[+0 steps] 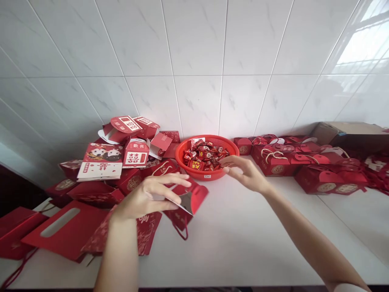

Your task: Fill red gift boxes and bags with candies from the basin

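Observation:
My left hand (158, 190) grips a small red paper gift box (185, 202), tilted above the table, its top flaps open and a dark red cord hanging below. At the right rim of the red plastic basket (207, 175) is my right hand (243, 170), its fingers stretched out over the edge and the thumb apart. Red-wrapped candies (206, 156) lie heaped in the basket, close to those fingertips. Whether a candy touches the fingertips is hard to see.
To the left lies a pile of red gift boxes and bags, including a panda-printed box (101, 160) and a flat bag with a slot handle (65, 227). Closed red boxes (273, 160) stand in rows at right, before a cardboard box (349, 134). A tiled wall (197, 97) bounds the back.

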Demonstrator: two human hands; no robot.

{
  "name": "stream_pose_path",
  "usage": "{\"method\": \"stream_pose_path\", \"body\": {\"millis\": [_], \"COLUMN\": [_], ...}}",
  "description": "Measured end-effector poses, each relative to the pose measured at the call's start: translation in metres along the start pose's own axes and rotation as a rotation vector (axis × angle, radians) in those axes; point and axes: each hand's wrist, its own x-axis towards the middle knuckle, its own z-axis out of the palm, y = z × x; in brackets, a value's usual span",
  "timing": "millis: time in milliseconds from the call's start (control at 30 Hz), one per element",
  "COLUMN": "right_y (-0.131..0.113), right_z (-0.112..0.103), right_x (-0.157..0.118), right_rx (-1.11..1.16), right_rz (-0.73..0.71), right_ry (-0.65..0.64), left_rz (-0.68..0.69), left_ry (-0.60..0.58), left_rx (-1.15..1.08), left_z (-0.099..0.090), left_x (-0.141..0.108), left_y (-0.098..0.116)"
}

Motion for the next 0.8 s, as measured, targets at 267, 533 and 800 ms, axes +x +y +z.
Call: {"method": "stream_pose_path", "body": {"millis": [267, 533, 800], "right_y": [-0.001, 0.018, 0.020], "right_z": [0.028, 0.030, 0.035], "right_x": [-0.018, -0.039, -0.038], "right_rx": [0.070, 0.076, 0.027], "right_rz": [0.017, 0.124, 0.129], "right_ry": [-0.140, -0.166, -0.209], "left_rz": [0.181, -0.033, -0.113], "left_ry": [0.048, 0.040, -0.038], "left_rx": [0.004, -0.008, -0.044], "left_z": [0.069, 0.081, 0.077], "left_x": [0.039, 0.035, 0.033], "left_y": [-0.022, -0.049, -0.043]}}
